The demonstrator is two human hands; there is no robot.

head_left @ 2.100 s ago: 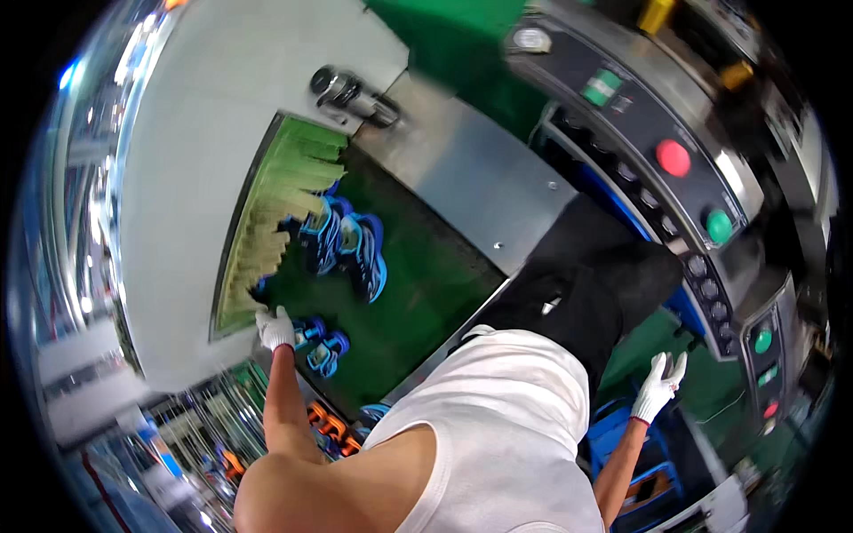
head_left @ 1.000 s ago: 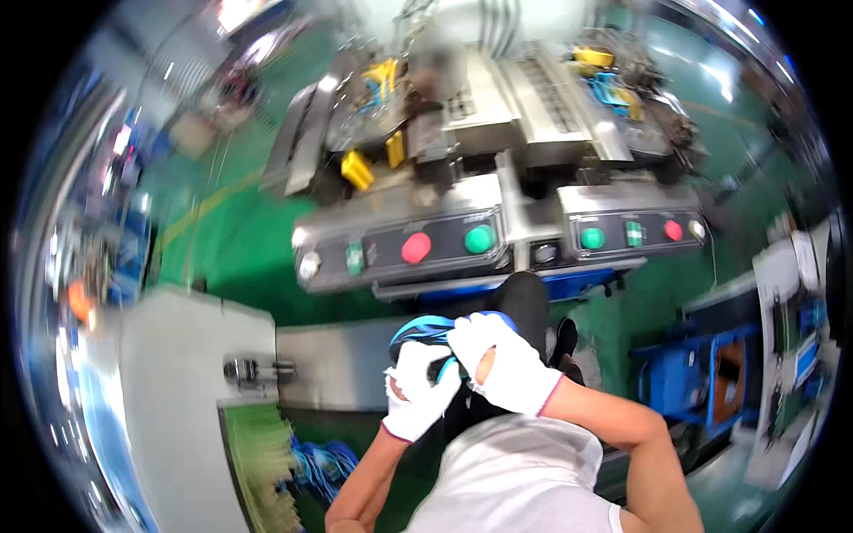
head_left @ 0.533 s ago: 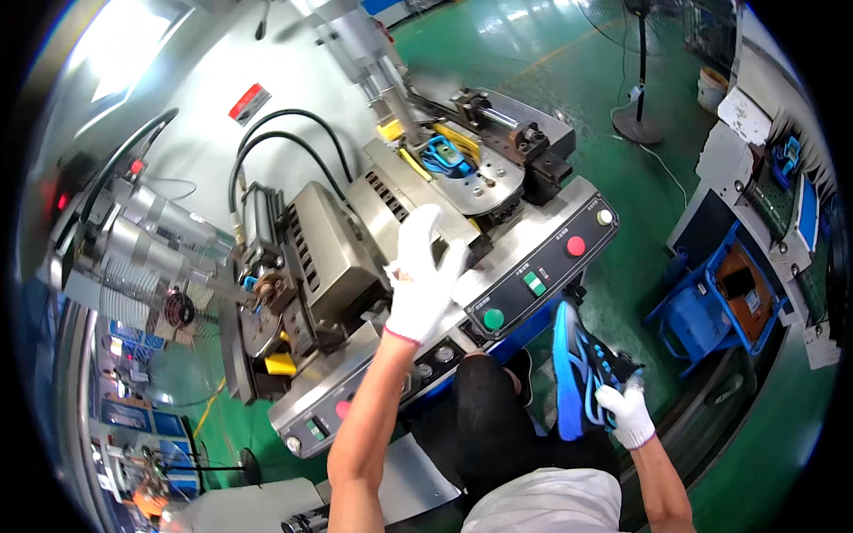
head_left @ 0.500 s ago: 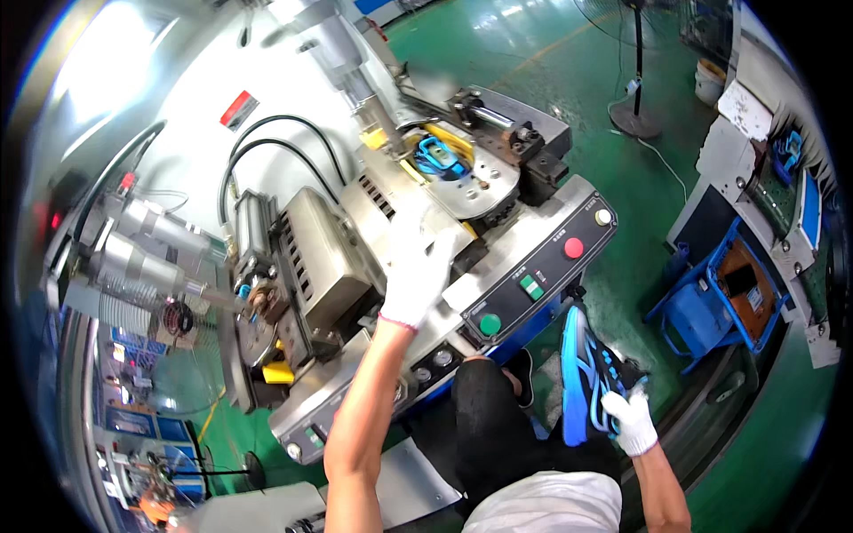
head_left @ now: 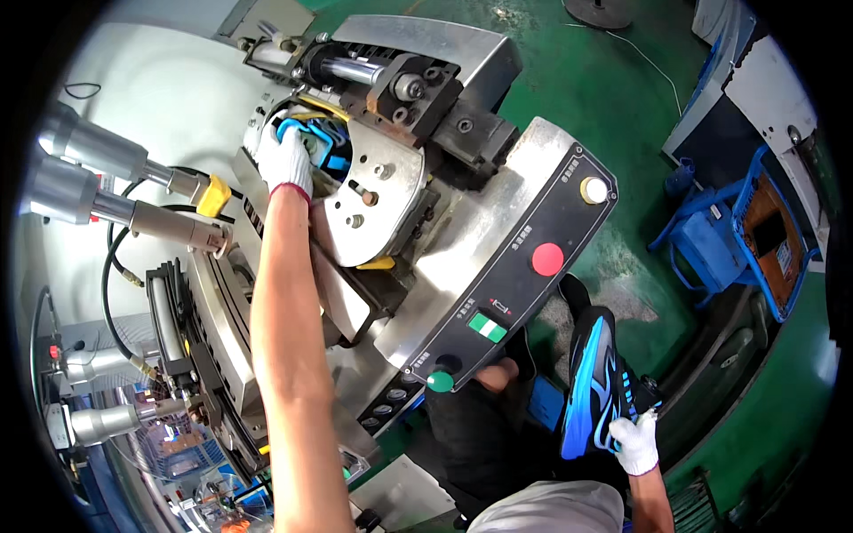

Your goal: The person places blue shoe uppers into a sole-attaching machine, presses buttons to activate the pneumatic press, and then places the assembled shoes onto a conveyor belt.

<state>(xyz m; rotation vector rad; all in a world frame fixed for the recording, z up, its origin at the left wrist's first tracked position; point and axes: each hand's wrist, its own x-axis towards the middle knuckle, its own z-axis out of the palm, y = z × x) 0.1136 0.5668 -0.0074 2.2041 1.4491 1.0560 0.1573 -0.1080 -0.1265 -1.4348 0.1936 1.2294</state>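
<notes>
My left hand (head_left: 286,162), in a white knit glove, reaches into the machine's clamp area. Its fingers are closed at the edge of a blue-and-black shoe (head_left: 330,140) that sits in there, partly hidden by the hand and metal parts. Low on the right, my gloved right hand (head_left: 636,442) grips another shoe (head_left: 593,391), black with a bright blue sole and blue side lines. That shoe hangs beside my leg, its toe pointing up and away from me.
A slanted control panel (head_left: 506,275) with a red button (head_left: 546,259) and a green button (head_left: 440,382) runs along the machine's front. Metal cylinders (head_left: 107,204) stick out at the left. A blue stool (head_left: 711,240) stands on the green floor at right.
My left hand has moved forward from above the machine's front to the shoe in the clamp area. The view has shifted closer to the machine. My right hand still holds its shoe.
</notes>
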